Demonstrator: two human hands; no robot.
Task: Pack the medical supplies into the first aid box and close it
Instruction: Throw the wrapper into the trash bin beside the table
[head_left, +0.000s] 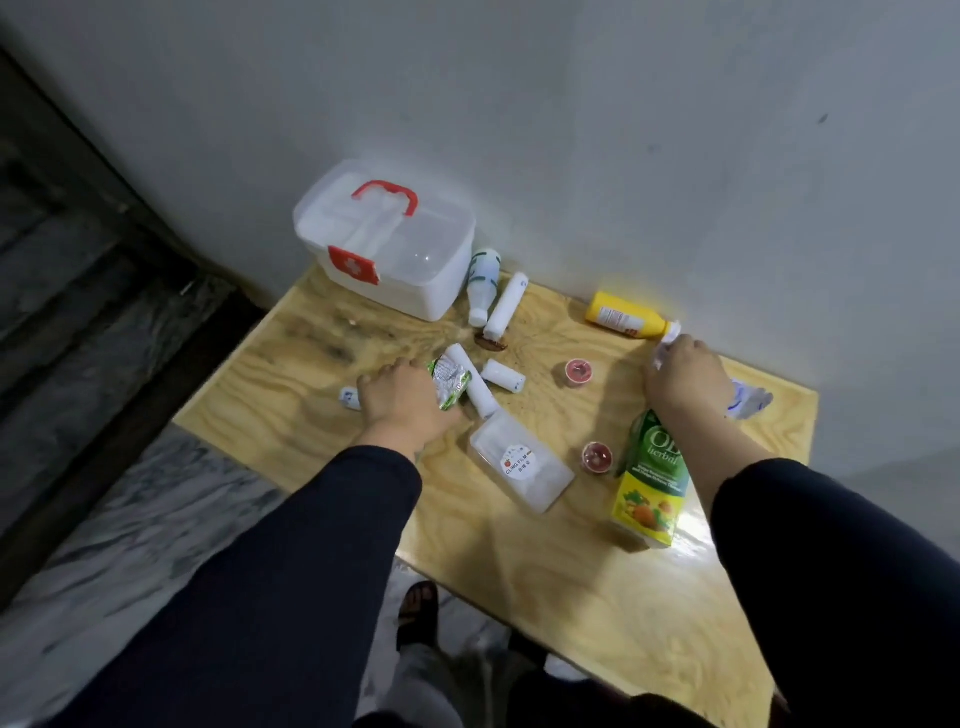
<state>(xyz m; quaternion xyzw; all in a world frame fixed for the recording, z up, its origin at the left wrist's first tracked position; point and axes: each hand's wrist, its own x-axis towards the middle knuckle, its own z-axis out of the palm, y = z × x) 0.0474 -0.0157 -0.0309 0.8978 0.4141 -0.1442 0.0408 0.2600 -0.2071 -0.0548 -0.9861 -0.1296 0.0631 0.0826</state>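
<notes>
Plywood bench (597, 597) against a grey wall: one closed first aid box (415, 260) stands at the far left corner. The left hand (402, 402) lies flat, fingers spread, beside one green sachet (449, 384). Four white bandage rolls (506, 304) lie scattered, long axes mostly running toward the wall. Two red cups (578, 372), one yellow bottle (623, 316) lying sideways. The right hand (685, 374) has its fingers closed around a crumpled white wrapper (662, 356).

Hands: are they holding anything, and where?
Left hand lies on a green packet; grip unclear. Right hand pinches something white by the yellow bottle cap.
</notes>
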